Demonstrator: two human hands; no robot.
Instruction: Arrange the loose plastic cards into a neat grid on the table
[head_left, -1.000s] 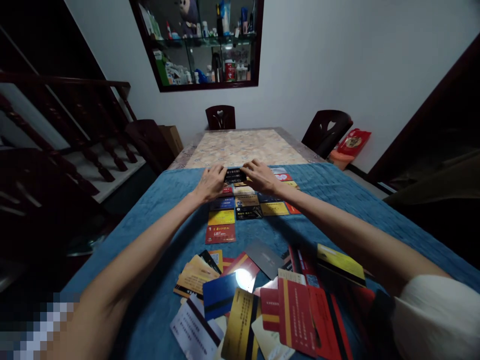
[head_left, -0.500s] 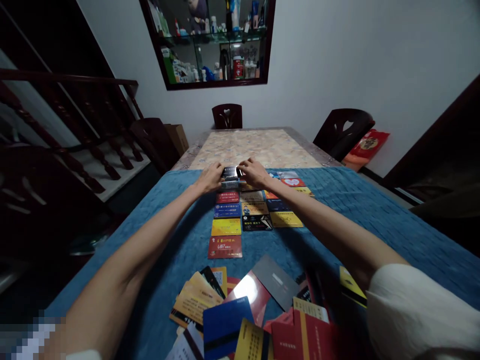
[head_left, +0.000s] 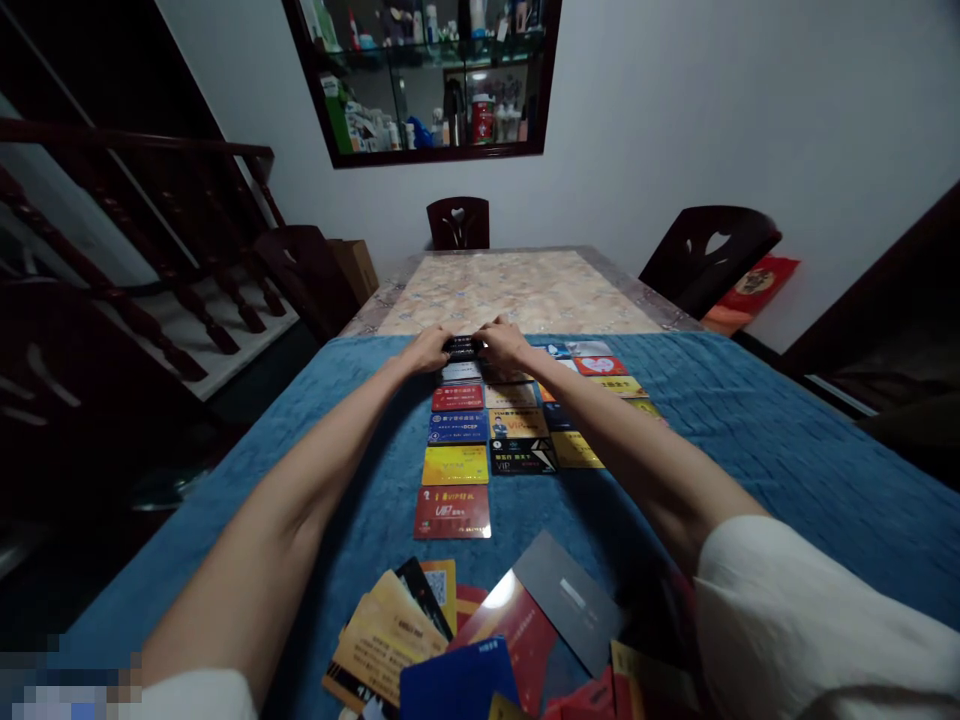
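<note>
At the far end of the laid-out cards, a black card (head_left: 463,348) with pale lettering lies between my two hands. My left hand (head_left: 425,350) has its fingers closed at the card's left edge. At the right edge, the bent fingers of my right hand (head_left: 504,343) are closed on it too and cover part of it. Just nearer lies a silvery card (head_left: 460,372), then a red card (head_left: 457,398), a blue card (head_left: 458,427), a yellow card (head_left: 455,465) and a red VIP card (head_left: 452,511) in one column. My right forearm hides some cards in the neighbouring columns.
A loose heap of cards, with a blue card (head_left: 459,682) and a grey card (head_left: 568,600), lies close to me. Blue cloth (head_left: 315,400) covers the near table; beyond it is the patterned tabletop (head_left: 502,290). Chairs (head_left: 459,222) stand around.
The view has shifted slightly, so the near cards sit lower in the picture. Both hands stay at the black card, which now lies flatter, with less glare.
</note>
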